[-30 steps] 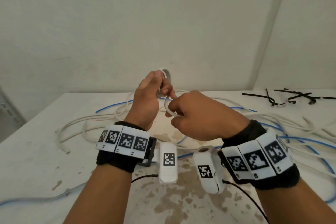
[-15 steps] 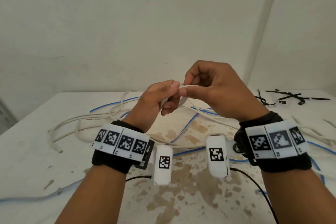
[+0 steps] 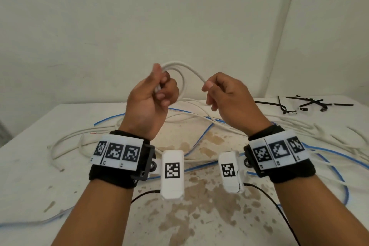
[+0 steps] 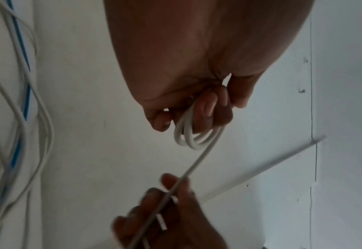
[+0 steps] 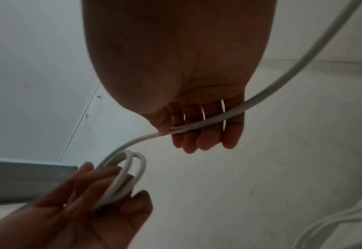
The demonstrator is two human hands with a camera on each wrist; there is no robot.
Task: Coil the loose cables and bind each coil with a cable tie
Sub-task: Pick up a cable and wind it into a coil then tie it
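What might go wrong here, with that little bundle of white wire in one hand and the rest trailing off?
1. The left hand grips only a few small loops of the white cable; a looser grip may let them spring open.
2. The trailing length running through the right hand joins a tangle with the blue cable on the table, so it may snag.
3. The cable ties lie far right, awkward to reach while holding the coil.

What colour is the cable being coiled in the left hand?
White. The coil held by the left hand shows best in the head view.
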